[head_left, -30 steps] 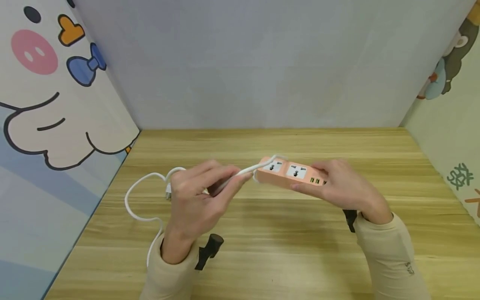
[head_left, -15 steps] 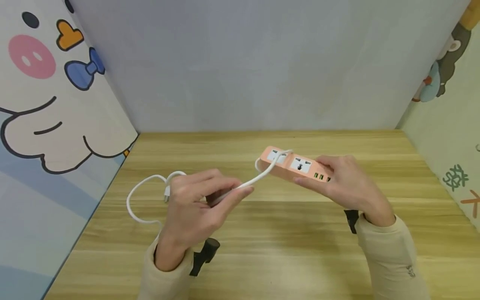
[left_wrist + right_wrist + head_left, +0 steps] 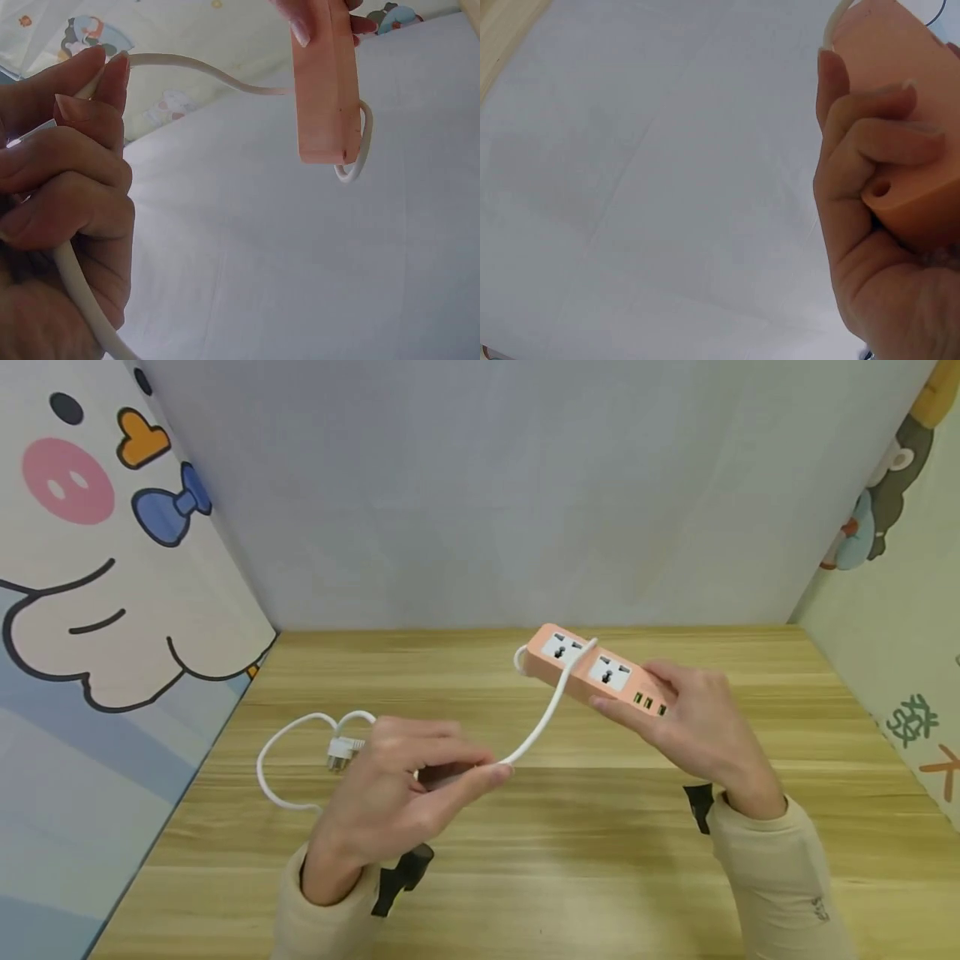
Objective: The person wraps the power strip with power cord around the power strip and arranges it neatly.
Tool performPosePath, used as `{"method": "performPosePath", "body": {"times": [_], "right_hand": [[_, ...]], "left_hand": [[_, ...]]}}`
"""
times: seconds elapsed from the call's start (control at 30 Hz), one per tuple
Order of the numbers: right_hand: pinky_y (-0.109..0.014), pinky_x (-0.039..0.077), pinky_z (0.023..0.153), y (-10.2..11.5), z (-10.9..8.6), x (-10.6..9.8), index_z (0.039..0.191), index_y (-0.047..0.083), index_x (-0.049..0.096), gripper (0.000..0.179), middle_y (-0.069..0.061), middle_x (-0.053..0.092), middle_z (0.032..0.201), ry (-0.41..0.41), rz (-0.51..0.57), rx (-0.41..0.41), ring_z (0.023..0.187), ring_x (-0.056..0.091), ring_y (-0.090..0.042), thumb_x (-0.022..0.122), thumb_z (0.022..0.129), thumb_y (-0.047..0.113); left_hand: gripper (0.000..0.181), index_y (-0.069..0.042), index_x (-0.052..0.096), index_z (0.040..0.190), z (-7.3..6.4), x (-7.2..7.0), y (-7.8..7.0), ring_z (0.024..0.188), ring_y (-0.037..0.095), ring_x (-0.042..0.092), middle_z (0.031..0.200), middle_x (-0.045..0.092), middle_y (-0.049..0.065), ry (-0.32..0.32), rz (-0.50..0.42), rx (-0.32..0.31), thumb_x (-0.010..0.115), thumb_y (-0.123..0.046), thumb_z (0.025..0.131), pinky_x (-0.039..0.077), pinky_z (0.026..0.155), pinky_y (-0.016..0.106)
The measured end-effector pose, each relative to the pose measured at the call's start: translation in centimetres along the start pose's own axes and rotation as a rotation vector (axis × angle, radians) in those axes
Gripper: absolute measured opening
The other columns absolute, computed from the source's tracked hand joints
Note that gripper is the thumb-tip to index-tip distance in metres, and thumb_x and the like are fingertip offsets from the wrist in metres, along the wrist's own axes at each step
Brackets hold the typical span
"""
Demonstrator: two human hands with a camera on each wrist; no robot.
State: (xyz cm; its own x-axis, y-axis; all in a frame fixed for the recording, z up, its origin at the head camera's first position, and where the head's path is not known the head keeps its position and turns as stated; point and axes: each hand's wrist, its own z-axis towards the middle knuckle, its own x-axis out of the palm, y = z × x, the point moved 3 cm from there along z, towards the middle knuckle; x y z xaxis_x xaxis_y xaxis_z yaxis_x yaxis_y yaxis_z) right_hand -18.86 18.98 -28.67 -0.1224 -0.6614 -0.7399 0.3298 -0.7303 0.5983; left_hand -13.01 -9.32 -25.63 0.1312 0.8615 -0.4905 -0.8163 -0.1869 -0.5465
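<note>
My right hand (image 3: 693,718) grips one end of a pink power strip (image 3: 573,672), raised above the table with its sockets and USB ports facing up. In the right wrist view, curled fingers (image 3: 885,142) wrap under the strip's body. A white power cord (image 3: 543,727) loops from the strip's far end and crosses over its top between the two sockets. My left hand (image 3: 405,785) pinches this cord between thumb and fingers, left of the strip and lower. More cord runs through the left palm in the left wrist view. The cord's white plug (image 3: 341,752) is beside the left hand, partly hidden.
A loop of cord (image 3: 260,768) lies on the wood-grain table (image 3: 600,877) at left. Grey cloth wall (image 3: 487,493) stands behind the table. Cartoon-printed panels (image 3: 90,577) flank it. Black camera mounts (image 3: 405,872) sit at both wrists.
The power strip has risen and tilted, its far end swinging up and away. The cord has shifted right across its top. My left hand has moved slightly down, keeping its pinch; more plug shows.
</note>
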Motion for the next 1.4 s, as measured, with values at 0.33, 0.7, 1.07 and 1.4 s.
{"method": "performPosePath", "body": {"times": [0.33, 0.7, 1.07, 1.4], "right_hand": [[-0.026, 0.036, 0.047, -0.3, 0.1, 0.1, 0.093, 0.012, 0.073, 0.029, -0.003, 0.061, 0.066, -0.114, 0.043, 0.000, 0.052, 0.047, -0.011, 0.084, 0.083, 0.037], [-0.022, 0.037, 0.046, -0.4, -0.1, -0.4, 0.106, 0.007, 0.076, 0.035, -0.004, 0.062, 0.066, -0.214, 0.136, -0.024, 0.050, 0.047, -0.009, 0.087, 0.080, 0.028], [-0.019, 0.036, 0.047, 0.1, -0.3, -0.5, 0.104, 0.006, 0.077, 0.035, -0.007, 0.066, 0.071, -0.271, 0.164, -0.062, 0.050, 0.048, -0.007, 0.090, 0.075, 0.021], [-0.019, 0.037, 0.047, 0.5, -0.7, -0.4, 0.102, 0.010, 0.078, 0.036, 0.005, 0.065, 0.072, -0.288, 0.212, -0.095, 0.049, 0.048, -0.007, 0.092, 0.070, 0.014]], "left_hand": [[0.014, -0.015, 0.078, 0.084, -0.2, 0.0, 1.3, 0.053, -0.004, 0.038, 0.062, 0.051, -0.009, 0.139, -0.023, -0.078, 0.072, -0.008, 0.093, 0.031, 0.048, 0.011], [0.014, -0.016, 0.079, 0.086, -0.3, 0.0, 4.0, 0.052, 0.001, 0.040, 0.064, 0.052, -0.009, 0.266, -0.072, -0.226, 0.070, -0.011, 0.095, 0.035, 0.047, 0.017], [0.018, -0.022, 0.079, 0.085, -0.8, 0.7, 7.0, 0.050, 0.003, 0.038, 0.062, 0.055, -0.009, 0.412, -0.116, -0.477, 0.068, -0.020, 0.098, 0.032, 0.048, 0.020], [0.019, -0.020, 0.080, 0.089, -0.9, 1.3, 8.4, 0.049, 0.005, 0.034, 0.064, 0.062, -0.003, 0.485, -0.110, -0.555, 0.067, -0.030, 0.099, 0.028, 0.047, 0.021]]}}
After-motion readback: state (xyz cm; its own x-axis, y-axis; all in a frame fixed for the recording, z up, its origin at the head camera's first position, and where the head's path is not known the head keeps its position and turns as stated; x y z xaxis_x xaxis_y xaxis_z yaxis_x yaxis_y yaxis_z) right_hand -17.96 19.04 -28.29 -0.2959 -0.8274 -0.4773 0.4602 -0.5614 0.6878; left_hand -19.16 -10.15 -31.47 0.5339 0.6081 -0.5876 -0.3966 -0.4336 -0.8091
